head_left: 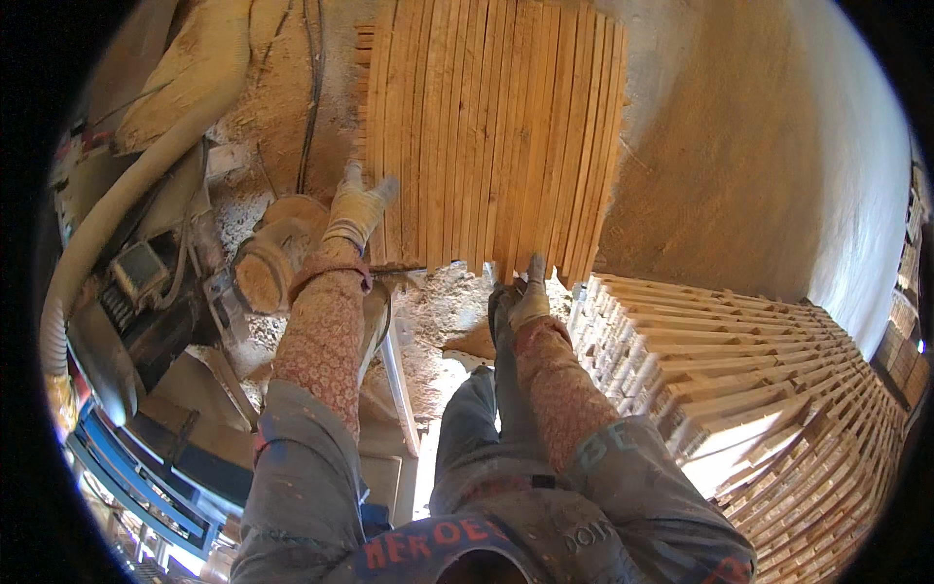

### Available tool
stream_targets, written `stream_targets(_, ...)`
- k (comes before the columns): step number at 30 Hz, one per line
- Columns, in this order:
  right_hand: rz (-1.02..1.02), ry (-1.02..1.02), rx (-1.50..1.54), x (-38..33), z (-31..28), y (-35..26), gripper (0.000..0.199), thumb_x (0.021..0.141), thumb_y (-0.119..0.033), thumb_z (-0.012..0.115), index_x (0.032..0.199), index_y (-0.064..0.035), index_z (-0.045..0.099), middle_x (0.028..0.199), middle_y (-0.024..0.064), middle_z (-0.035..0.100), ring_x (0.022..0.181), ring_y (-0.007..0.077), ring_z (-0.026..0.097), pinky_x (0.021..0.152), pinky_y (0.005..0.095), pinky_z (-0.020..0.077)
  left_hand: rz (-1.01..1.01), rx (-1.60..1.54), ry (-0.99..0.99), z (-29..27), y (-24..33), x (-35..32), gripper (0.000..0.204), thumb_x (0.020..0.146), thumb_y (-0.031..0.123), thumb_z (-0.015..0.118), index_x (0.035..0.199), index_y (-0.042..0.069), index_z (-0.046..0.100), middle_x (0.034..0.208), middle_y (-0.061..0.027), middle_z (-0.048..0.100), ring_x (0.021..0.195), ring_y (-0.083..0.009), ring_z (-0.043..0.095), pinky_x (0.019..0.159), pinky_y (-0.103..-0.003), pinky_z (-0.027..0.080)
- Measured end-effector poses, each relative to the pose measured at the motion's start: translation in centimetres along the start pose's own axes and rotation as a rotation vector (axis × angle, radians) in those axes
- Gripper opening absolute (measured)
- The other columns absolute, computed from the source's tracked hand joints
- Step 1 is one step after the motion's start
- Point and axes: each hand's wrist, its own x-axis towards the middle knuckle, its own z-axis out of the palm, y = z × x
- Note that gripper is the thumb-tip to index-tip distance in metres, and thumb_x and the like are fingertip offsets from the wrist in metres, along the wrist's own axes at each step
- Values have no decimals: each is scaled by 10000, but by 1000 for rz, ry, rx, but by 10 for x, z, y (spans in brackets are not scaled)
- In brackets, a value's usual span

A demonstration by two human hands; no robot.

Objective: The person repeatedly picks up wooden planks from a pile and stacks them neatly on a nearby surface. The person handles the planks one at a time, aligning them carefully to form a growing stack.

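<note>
A broad row of long, narrow wooden strips (491,127) lies side by side in front of me, their near ends slightly uneven. My left hand (358,206), in a dusty pale work glove, rests against the left edge of the row. Its fingers are stretched, and the thumb points apart over the outermost strips. Down at the near ends, my right hand (530,294) is gloved too and touches the strips right of the middle. One digit stretches up along the wood; the other fingers are partly hidden. Neither hand shows a grip on a single strip.
At right stands a tall stack of crossed wooden slats (739,360), close to my right arm. A log piece (268,277) and machine parts (141,273) sit at left, below a ribbed hose (146,175). Sawdust (438,311) covers the ground. A pale curved wall (856,185) rises far right.
</note>
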Motion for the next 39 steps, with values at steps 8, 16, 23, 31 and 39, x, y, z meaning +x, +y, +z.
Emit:
stream_targets(8, 150, -128, -258, -40, 77, 34, 953, 794, -848, 674, 1397, -114, 591, 1238, 84, 663, 982, 222, 616, 876, 375, 502, -3, -449, -34, 12, -21, 51, 1049, 863, 570, 803, 1568, -74, 367, 1518, -254, 521, 1396, -340, 524, 1153, -383, 410)
stream_targets(16, -1007, -158, -917, -20, 118, 4, 649, 896, -419, 784, 1292, 19, 513, 1170, 174, 539, 1002, 281, 509, 864, 444, 455, 14, -360, -48, -49, -38, 90, 1077, 798, 564, 878, 1537, -70, 416, 1396, -233, 624, 1301, -305, 605, 1084, -383, 477)
stream_targets(23, -744, -15, -1121, 7, 201, -50, 1278, 731, -687, 837, 1588, 74, 271, 1513, 364, 419, 1398, 492, 453, 1162, 465, 393, -31, -416, -183, -47, -17, 101, 809, 767, 505, 928, 1323, -11, 646, 1180, -121, 729, 1037, -219, 681, 911, -345, 549)
stream_targets(31, -546, -623, -226, -64, 181, -82, 732, 771, -45, 911, 1376, -14, 498, 1217, 128, 684, 1064, 228, 690, 908, 338, 599, 127, -334, -345, -73, 17, 29, 672, 824, 293, 918, 1363, 10, 635, 1239, -52, 710, 1108, -159, 651, 979, -334, 529)
stream_targets(39, -553, -692, -505, -222, 112, -89, 702, 777, -73, 892, 1370, 25, 532, 1139, 139, 723, 1015, 223, 703, 914, 349, 584, 324, -45, -191, -190, 70, -173, 737, 756, 259, 959, 1366, 8, 632, 1249, -103, 727, 1131, -175, 665, 985, -359, 546)
